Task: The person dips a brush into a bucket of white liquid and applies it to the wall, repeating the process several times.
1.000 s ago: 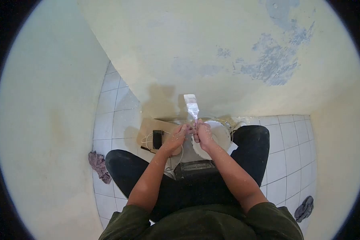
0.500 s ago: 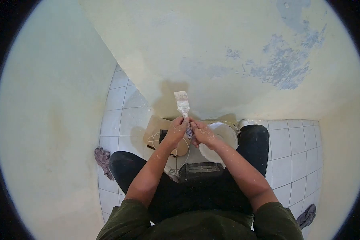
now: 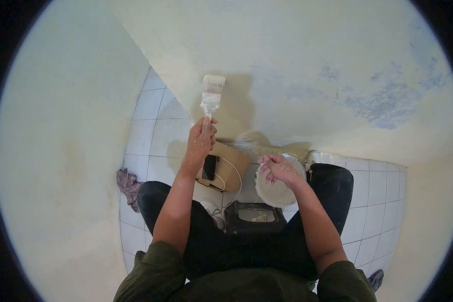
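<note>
My left hand is wrapped round the handle of a paintbrush, whose bristles point up and away, in front of the wall. White paint coats the bristles and the metal band. My right hand holds nothing, with its fingers apart and partly curled, above a round white bucket. White specks cover both hands and forearms. The brush casts a shadow on the wall.
A cardboard box with a black phone and a white cable stands left of the bucket. A black stool is between my legs. Crumpled cloths lie at the left and lower right. Bluish patches mark the wall.
My left hand has moved up and left with the brush. My right hand has let go of the handle and moved right, over the bucket. The view has shifted slightly.
</note>
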